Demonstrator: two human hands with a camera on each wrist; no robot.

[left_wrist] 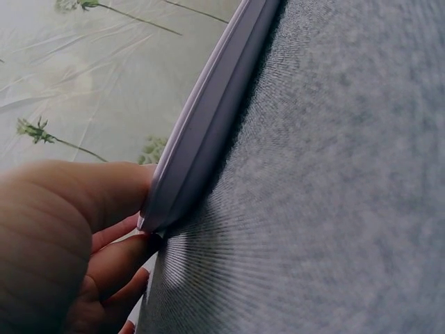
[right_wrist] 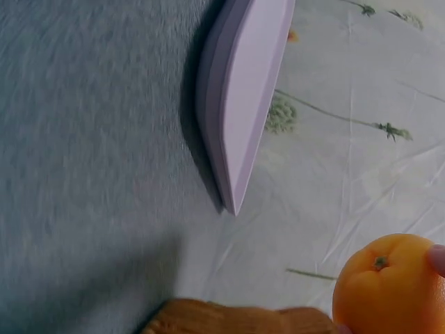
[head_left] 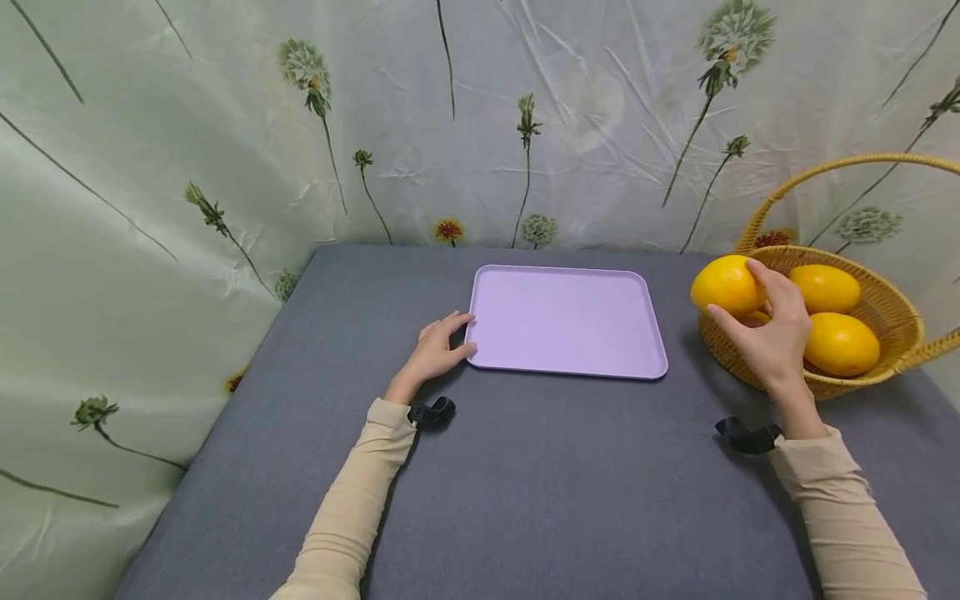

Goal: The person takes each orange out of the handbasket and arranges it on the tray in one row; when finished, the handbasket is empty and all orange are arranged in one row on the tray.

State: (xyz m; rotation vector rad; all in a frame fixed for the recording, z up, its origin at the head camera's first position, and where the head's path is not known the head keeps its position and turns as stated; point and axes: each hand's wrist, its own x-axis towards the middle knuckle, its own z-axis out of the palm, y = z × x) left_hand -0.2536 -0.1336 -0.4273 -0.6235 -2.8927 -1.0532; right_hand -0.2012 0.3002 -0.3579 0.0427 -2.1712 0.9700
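My right hand (head_left: 776, 329) grips an orange (head_left: 727, 286) between thumb and fingers, over the left rim of a woven basket (head_left: 900, 304). In the right wrist view the orange (right_wrist: 389, 289) shows its green stem end, with one fingertip on its side. Inside the basket lie more oranges (head_left: 842, 344), one partly hidden behind my hand. My left hand (head_left: 435, 350) holds the left edge of a light purple tray (head_left: 570, 321) near its front corner. The left wrist view shows the thumb at the rim of the tray (left_wrist: 201, 125) and the other fingers lower at its corner.
The tray lies flat on a grey cloth-covered table (head_left: 555, 475), left of the basket. The basket's tall arched handle (head_left: 795, 187) rises above its rim. A curtain (head_left: 465, 167) printed with dandelions hangs behind the table and along its left side.
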